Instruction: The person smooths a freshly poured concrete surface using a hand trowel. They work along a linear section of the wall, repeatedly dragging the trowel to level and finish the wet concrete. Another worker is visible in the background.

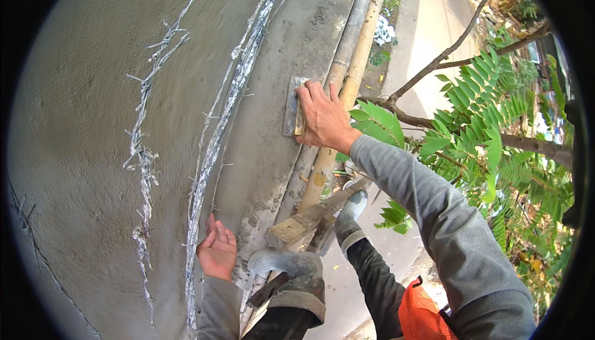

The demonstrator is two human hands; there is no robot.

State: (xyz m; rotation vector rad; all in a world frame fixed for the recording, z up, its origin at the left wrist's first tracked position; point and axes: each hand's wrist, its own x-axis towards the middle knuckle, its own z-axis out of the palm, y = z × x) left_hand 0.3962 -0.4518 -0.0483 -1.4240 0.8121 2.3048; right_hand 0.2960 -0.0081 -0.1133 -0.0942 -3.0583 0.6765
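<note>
2 bamboo poles [347,74] run side by side down the plastered wall [80,123]. White ridged lines [217,135] streak the grey plaster. A wooden plank [310,216] crosses beneath the poles. Green leafy branches [477,129] spread at right over a paved path [434,24]. Grey rubber boots [291,272] stand below; an orange mesh bag [418,315] hangs near the bottom edge.

Grey plastering float [294,108], mortar-smeared, held flat and upright against the wet grey plastered wall [93,123]

Grey long sleeves [434,216], dark trousers [372,278], and mortar-caked grey rubber boots [291,272].
</note>
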